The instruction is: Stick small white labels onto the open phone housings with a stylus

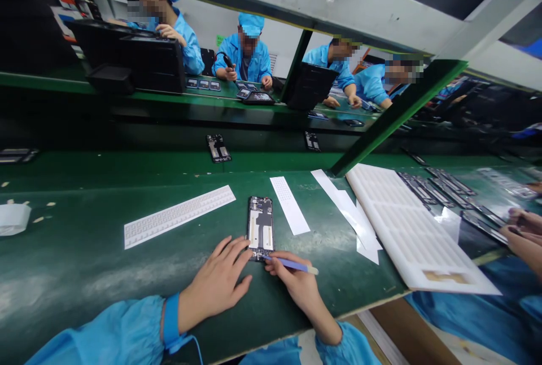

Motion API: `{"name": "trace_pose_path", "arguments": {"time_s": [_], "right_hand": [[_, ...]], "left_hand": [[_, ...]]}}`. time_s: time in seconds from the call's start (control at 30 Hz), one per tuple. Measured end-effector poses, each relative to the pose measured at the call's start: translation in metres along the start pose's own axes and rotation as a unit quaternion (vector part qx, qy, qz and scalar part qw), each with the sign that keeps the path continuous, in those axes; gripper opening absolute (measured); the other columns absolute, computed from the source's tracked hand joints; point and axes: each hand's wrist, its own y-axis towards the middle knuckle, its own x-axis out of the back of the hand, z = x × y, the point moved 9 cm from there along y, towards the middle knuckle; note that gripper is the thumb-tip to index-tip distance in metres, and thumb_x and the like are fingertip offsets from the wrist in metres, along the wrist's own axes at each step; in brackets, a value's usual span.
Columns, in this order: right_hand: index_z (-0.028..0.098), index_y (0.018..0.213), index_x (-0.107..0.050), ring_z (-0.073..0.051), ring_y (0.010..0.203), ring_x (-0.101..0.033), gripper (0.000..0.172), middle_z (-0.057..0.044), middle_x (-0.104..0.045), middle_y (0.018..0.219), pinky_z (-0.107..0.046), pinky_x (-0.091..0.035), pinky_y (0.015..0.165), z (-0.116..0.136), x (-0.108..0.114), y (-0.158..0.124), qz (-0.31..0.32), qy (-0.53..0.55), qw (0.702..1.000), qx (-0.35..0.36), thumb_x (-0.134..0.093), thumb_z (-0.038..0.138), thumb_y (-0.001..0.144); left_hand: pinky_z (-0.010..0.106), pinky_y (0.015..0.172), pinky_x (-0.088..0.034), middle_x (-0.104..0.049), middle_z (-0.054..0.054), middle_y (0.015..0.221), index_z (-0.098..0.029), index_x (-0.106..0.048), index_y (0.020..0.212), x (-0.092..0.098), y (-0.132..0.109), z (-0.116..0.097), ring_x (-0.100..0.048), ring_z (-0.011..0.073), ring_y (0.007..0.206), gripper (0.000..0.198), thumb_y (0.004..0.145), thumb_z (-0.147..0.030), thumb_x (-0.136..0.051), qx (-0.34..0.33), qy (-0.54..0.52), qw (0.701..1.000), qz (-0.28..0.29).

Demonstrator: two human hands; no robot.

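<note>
Blue sleeves (122,325), mine; blue wristband (171,319) at the left wrist. Left hand (217,285), mine: fingers slightly apart, tips at the phone's (265,218) lower left edge. Right hand (296,285), mine: thumb and fingers clamped on a purple stick (292,264), its tip at the phone's lower end. Phone: one, inner parts showing, flat on the green table (84,280), between a patterned white sheet (180,217) and a white strip (292,210). Farther right: white tray (381,207).

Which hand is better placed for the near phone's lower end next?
Likely the right hand, which holds the purple tool, its tip at the lower end of the phone; the left hand holds no tool.
</note>
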Motion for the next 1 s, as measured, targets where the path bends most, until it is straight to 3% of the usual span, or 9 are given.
{"name": "trace_pose_path", "arguments": {"time_s": [0.47,0.6,0.7,0.83,0.9,1.0], "right_hand": [[0.017,0.087,-0.075,-0.026,0.067,-0.075,0.037,-0.011,-0.077,0.077,-0.034,-0.063,0.061,-0.003,-0.004,0.003,0.034,0.031,0.999,-0.020,-0.076,0.052,0.076],[0.017,0.095,-0.072,-0.023,0.064,-0.074,0.034,-0.009,-0.076,0.075,-0.035,-0.063,0.063,0.015,0.029,0.009,-0.042,0.020,0.998,0.052,-0.069,0.050,0.085],[0.019,0.106,-0.068,-0.023,0.074,-0.074,0.032,-0.009,-0.076,0.090,-0.036,-0.063,0.070,0.045,0.063,0.030,-0.108,-0.037,0.985,0.133,-0.062,0.047,0.091],[0.019,0.112,-0.065,-0.025,0.082,-0.074,0.035,-0.009,-0.075,0.095,-0.036,-0.062,0.074,0.068,0.070,0.083,-0.064,-0.145,0.969,0.192,-0.056,0.047,0.094],[0.018,0.110,-0.066,-0.024,0.075,-0.074,0.036,-0.009,-0.075,0.088,-0.035,-0.061,0.070,0.063,0.066,0.108,-0.031,-0.175,0.964,0.197,-0.055,0.048,0.093],[0.018,0.108,-0.066,-0.023,0.067,-0.074,0.038,-0.008,-0.075,0.081,-0.033,-0.061,0.066,0.047,0.067,0.132,-0.028,-0.179,0.966,0.186,-0.052,0.050,0.093]], "left_hand": [[0.050,0.115,-0.031,-0.049,0.009,0.138,-0.019,-0.052,0.128,0.001,-0.001,0.002,-0.040,0.0274,0.135,0.042,0.087,-0.026,-0.056,0.006,0.012,1.000,-0.012],[0.060,0.114,-0.027,-0.037,0.014,0.146,-0.020,-0.050,0.132,0.010,0.002,-0.005,-0.022,0.0357,0.143,0.048,0.086,-0.029,-0.059,0.023,0.033,0.997,-0.069],[0.067,0.110,-0.026,-0.030,0.012,0.152,-0.027,-0.049,0.135,-0.001,0.016,-0.023,-0.016,0.0390,0.144,0.048,0.089,-0.038,-0.058,0.026,0.051,0.996,-0.069],[0.075,0.102,-0.028,-0.035,0.010,0.151,-0.035,-0.057,0.125,-0.030,0.042,-0.043,-0.031,0.0390,0.138,0.032,0.093,-0.042,-0.053,0.022,0.102,0.994,-0.026],[0.069,0.102,-0.033,-0.040,0.011,0.149,-0.033,-0.061,0.118,-0.036,0.055,-0.039,-0.038,0.0363,0.134,0.027,0.092,-0.035,-0.056,0.034,0.130,0.991,-0.021],[0.057,0.100,-0.042,-0.036,0.010,0.152,-0.029,-0.065,0.110,-0.031,0.081,-0.016,-0.040,0.0343,0.132,0.024,0.087,-0.024,-0.061,0.065,0.166,0.983,-0.032]]}}
